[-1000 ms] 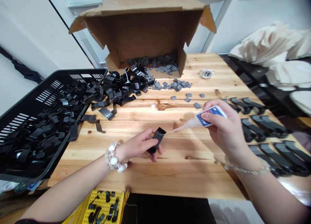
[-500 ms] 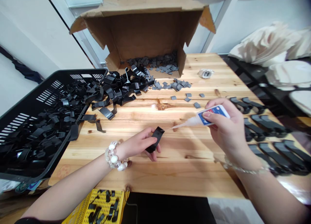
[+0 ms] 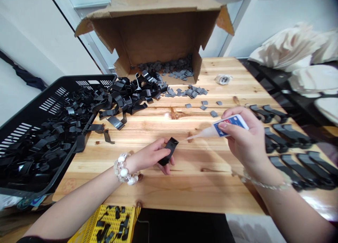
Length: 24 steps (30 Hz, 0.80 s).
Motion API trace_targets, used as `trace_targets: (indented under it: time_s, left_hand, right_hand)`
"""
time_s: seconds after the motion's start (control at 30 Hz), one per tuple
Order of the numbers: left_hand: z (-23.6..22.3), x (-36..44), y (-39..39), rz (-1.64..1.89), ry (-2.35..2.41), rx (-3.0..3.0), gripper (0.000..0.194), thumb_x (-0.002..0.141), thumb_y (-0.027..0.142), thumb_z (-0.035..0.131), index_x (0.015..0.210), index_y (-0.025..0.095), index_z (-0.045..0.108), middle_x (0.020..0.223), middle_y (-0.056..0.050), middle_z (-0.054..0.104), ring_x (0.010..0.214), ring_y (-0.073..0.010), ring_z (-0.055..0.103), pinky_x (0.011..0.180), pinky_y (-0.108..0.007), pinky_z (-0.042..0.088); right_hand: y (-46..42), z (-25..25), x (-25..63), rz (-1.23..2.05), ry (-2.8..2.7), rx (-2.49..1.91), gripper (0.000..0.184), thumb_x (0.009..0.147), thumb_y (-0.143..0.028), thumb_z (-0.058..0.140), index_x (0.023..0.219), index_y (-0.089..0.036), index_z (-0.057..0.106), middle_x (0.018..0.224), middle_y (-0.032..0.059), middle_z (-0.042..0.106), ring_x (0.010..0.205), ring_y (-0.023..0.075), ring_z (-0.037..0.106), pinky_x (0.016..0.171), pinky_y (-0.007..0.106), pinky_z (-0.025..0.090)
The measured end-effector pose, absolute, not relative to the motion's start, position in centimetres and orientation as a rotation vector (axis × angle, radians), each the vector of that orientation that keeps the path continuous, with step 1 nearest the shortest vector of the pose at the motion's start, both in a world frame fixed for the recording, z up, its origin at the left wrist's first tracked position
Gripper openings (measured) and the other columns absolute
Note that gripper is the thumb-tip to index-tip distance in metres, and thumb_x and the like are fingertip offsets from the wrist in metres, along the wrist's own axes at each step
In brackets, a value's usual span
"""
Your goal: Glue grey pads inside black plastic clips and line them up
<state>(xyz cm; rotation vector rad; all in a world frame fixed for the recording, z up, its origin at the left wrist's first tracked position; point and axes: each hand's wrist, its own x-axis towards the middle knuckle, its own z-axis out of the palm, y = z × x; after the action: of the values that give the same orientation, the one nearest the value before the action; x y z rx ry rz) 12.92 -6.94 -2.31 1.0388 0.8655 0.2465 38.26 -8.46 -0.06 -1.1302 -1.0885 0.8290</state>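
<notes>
The left hand [image 3: 161, 155] pinches a black clip [image 3: 169, 151] above the counter [image 3: 163, 197]; at its two o'clock, the right hand [image 3: 241, 137] grips a glue bottle [image 3: 228, 126], nozzle near the clip.

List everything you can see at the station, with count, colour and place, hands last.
Table: one, pale wood, centre
Crate: one, black, left
Clips: too many to count, black, in crate and spilling onto table
Row clips: three rows, black, table's right side
Held clip: one, black, left hand
Bottle: one, white, blue-and-red label, right hand
Box: one, brown, back
Pads: many, grey, in box and before it
Loose pads: five, grey, nearer the hands
Round item: one, grey and clear, right of box
Basket: one, yellow, below table edge, black pieces inside
Cloths: uncountable, cream, far right
Bracelets: two, pale beads, wrists
Left hand: one
Right hand: one
</notes>
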Motion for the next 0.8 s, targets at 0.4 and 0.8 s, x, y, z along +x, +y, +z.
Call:
trace_targets:
  time_s: [0.4, 0.8]
  left_hand:
    - [-2.45, 12.8, -7.01, 0.242, 0.852, 1.025, 0.024, 0.091, 0.027, 0.047, 0.11, 0.017, 0.037, 0.083, -0.005, 0.067, 0.055, -0.0148, 0.067, 0.06, -0.033, 0.057]
    - [-2.39, 12.73, -7.03, 0.257, 0.842, 1.029, 0.023, 0.089, 0.029, 0.049, 0.105, 0.018, 0.037, 0.081, -0.004, 0.066, 0.055, -0.0147, 0.067, 0.058, -0.032, 0.056]
  right_hand:
    - [-8.44, 0.0, 38.32, 0.771, -1.103, -1.166, 0.017, 0.064, -0.018, 0.074, 0.075, -0.022, 0.062, 0.066, -0.0032, 0.052, 0.054, 0.0082, 0.044, 0.046, 0.021, 0.033]
    - [-8.3, 0.55, 38.28, 0.856, -1.012, -1.109, 0.016, 0.065, -0.018, 0.072, 0.075, -0.021, 0.061, 0.063, -0.0033, 0.048, 0.048, 0.0068, 0.036, 0.04, 0.021, 0.025]
